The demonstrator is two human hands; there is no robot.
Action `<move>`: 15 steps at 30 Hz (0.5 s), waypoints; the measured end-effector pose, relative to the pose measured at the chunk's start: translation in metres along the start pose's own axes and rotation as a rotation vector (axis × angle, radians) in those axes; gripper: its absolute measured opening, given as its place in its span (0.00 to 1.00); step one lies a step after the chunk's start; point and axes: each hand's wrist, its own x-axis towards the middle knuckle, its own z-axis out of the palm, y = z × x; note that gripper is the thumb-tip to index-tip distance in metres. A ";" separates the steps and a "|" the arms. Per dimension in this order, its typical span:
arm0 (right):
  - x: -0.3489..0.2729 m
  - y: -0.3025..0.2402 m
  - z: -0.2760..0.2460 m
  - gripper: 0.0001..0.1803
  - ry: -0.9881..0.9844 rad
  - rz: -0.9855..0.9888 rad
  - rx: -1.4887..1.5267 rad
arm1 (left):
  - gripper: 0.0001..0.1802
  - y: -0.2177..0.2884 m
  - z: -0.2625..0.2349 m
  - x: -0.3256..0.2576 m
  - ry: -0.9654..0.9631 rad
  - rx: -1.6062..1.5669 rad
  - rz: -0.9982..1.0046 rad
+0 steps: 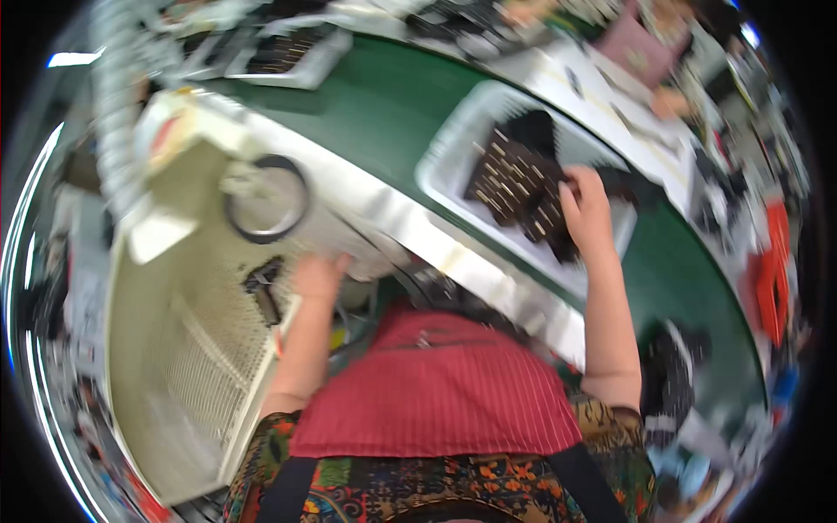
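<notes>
Touching dark pieces at its left in a white tray, the right hand is too blurred to tell any pinch; beside the left hand, grip also unclear, lies a cream basket; work seems underway, many pieces left.

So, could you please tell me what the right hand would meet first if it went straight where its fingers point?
Probably the dark, light-marked pieces in the white basket; the right hand seems to be at their edge, though blur obscures depth.

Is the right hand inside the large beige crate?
No, the right hand is at the dark brown pieces in the white plastic bin.
</notes>
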 end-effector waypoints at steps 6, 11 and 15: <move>0.058 0.056 0.085 0.23 -0.110 -0.038 -0.223 | 0.26 -0.001 0.000 0.003 0.148 -0.196 0.038; 0.068 0.060 0.097 0.28 -0.246 0.213 -0.435 | 0.27 0.002 -0.005 0.004 0.125 -0.184 0.063; 0.069 0.046 0.094 0.29 -0.511 0.252 -0.487 | 0.27 0.003 -0.007 0.001 0.110 -0.158 0.048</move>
